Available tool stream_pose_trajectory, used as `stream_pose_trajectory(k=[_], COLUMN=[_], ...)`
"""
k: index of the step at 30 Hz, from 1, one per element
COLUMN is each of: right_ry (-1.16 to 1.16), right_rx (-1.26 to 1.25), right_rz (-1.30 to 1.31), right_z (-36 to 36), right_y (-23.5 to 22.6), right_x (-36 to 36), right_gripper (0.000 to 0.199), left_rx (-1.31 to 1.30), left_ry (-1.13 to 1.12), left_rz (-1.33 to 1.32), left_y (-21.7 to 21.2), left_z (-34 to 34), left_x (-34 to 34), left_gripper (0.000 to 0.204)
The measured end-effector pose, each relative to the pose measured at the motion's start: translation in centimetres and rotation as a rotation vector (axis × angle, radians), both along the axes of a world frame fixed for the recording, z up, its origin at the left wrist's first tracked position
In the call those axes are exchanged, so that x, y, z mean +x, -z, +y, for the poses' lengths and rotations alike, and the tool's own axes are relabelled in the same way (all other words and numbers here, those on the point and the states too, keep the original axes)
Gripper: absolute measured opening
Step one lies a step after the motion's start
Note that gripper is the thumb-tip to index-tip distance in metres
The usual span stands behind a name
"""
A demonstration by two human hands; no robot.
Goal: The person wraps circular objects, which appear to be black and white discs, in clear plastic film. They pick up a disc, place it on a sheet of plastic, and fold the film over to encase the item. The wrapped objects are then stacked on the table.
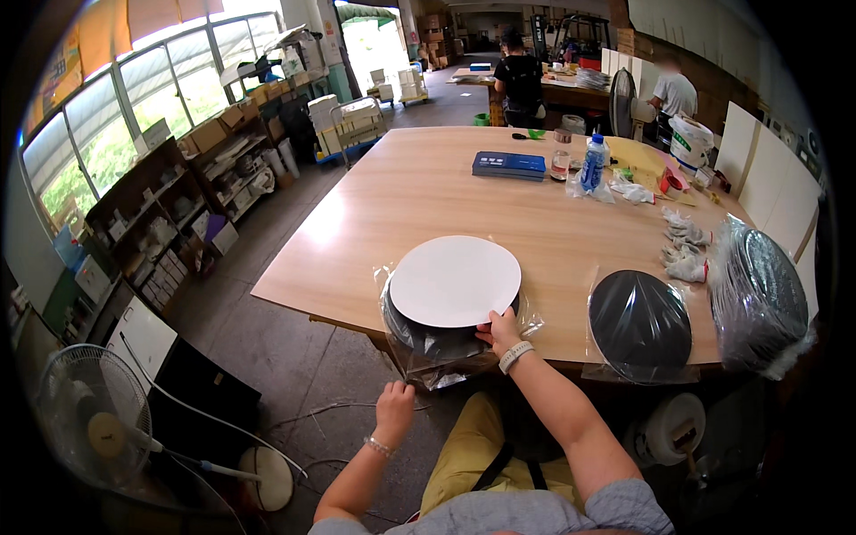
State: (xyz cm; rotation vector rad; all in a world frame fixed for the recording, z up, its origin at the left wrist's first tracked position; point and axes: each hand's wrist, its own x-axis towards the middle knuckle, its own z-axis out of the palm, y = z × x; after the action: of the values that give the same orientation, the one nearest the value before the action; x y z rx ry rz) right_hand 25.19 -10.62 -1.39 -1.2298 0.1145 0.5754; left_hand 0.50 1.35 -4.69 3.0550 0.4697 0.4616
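A white oval-looking board (455, 281) lies over a black round board (415, 333) near the table's front edge. Clear plastic film (434, 373) surrounds the black one, crumpling out at its sides and hanging over the edge. My right hand (501, 333) grips the white board's near rim, thumb on top and fingers at the edge. Closed at the film's near left corner, my left hand (394, 410) pinches the plastic just off the table. Further right, another black round board (639, 325) lies flat in clear film.
A plastic-wrapped stack of dark round boards (765, 299) stands at the table's right edge, beside grey work gloves (685, 245). Farther back are a blue box (508, 166) and a blue-capped bottle (593, 162). A fan (96, 419) stands left. Two people work beyond the table.
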Motion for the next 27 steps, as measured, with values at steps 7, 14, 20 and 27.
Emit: stream_pose_trajectory(k=[7,14,20,27], right_ry=[-0.002,0.012,0.022,0.016], right_rx=[0.016,0.005,-0.008,0.040], right_rz=[0.023,0.017,0.014,0.003], right_z=[-0.4,-0.4,-0.1,-0.2], right_y=[0.6,-0.2,-0.1,0.9], right_x=[0.1,-0.2,-0.3,0.2], right_gripper=[0.022,0.023,0.023,0.024], left_rx=[0.268,0.204,0.404,0.415], left_ry=[0.319,0.310,0.272,0.558], left_rz=[-0.267,-0.219,-0.050,-0.184], left_y=[-4.1,-1.3,-1.2,-1.3], left_z=[-1.9,-1.2,1.0,0.4], left_x=[1.9,-0.6,2.1,1.3], left_gripper=[0.022,0.029,0.024,0.021])
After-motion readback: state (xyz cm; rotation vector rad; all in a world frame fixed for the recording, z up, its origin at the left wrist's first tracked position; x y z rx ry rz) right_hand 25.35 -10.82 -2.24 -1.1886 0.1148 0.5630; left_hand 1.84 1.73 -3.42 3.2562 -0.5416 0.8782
